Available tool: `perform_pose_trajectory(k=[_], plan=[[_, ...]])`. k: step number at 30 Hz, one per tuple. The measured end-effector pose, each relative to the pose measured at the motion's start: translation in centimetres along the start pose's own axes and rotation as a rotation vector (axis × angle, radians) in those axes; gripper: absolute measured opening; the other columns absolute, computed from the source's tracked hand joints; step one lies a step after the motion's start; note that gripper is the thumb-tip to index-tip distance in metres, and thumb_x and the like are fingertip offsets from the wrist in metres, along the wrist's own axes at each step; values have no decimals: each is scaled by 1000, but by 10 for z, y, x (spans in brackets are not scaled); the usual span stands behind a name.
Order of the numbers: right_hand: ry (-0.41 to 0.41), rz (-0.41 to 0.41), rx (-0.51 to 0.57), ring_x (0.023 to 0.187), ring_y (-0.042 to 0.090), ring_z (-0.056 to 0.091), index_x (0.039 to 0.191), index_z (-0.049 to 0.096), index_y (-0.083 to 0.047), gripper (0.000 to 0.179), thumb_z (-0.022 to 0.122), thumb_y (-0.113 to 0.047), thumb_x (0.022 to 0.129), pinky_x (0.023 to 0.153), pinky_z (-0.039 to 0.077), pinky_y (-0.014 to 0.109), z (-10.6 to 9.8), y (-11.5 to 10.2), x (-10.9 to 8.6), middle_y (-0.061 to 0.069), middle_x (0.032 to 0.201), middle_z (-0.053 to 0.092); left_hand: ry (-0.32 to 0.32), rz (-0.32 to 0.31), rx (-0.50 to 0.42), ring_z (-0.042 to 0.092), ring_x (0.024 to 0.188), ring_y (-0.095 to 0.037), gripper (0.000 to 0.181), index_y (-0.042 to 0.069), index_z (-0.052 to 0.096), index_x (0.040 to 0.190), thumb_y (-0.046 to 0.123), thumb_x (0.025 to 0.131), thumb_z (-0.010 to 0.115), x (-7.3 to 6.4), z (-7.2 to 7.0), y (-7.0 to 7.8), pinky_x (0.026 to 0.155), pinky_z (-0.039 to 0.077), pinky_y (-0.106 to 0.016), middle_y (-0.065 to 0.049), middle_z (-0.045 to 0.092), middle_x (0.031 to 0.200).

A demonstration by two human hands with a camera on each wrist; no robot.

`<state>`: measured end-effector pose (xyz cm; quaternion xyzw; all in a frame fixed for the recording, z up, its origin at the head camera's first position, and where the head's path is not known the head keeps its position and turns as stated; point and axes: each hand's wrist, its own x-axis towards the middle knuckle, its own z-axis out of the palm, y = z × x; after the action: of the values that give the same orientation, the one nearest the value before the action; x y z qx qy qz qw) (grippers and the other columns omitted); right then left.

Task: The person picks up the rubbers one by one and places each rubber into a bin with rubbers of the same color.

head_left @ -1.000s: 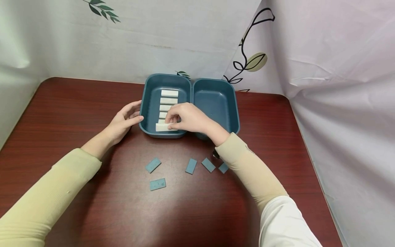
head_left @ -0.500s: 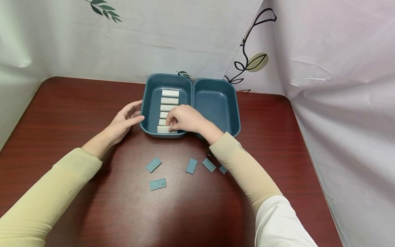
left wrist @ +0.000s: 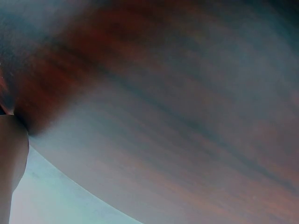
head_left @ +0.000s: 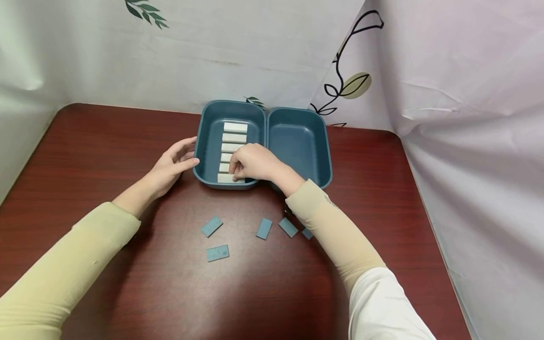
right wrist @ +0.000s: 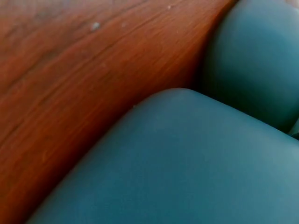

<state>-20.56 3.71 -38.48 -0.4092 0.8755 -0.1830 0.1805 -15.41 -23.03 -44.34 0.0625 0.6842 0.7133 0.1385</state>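
A blue two-part box stands at the table's back, with a left compartment (head_left: 208, 141) and a right compartment (head_left: 293, 141). Several white rectangular blocks (head_left: 235, 138) lie in a column on the left compartment's floor. At its front end, my right hand (head_left: 257, 163) pinches the nearest white block (head_left: 225, 178) between thumb and fingers, partly covering the column. My left hand (head_left: 165, 172) touches the left compartment's outer wall, with relaxed fingers along the side and the thumb at the rim. The right wrist view shows the box's outer wall (right wrist: 177, 163); the left wrist view is blurred.
In front of the box, several flat blue-grey tiles lie scattered on the dark red table (head_left: 170, 283), among them one tile (head_left: 217, 253) nearest me. My right sleeve (head_left: 335, 231) partly hides the rightmost tile (head_left: 307, 233). A white curtain (head_left: 467, 141) hangs behind and to the right.
My right hand has lowered the front white block from a tilted position into line with the others, and the right forearm has shifted slightly left. The left hand stays at the box wall.
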Motion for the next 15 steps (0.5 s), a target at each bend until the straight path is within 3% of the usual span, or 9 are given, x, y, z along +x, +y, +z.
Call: perform_pose_trajectory(k=[15], plan=[[-65,5,-42,93,9,74,100,84,-17,10,75,-14,99,88,58,24,-1,-2,5,-4,99,82,1,2,3,55,129,-4,62,10,32,166,9,109,58,-1,1,0,104,46,-13,8,52,144]])
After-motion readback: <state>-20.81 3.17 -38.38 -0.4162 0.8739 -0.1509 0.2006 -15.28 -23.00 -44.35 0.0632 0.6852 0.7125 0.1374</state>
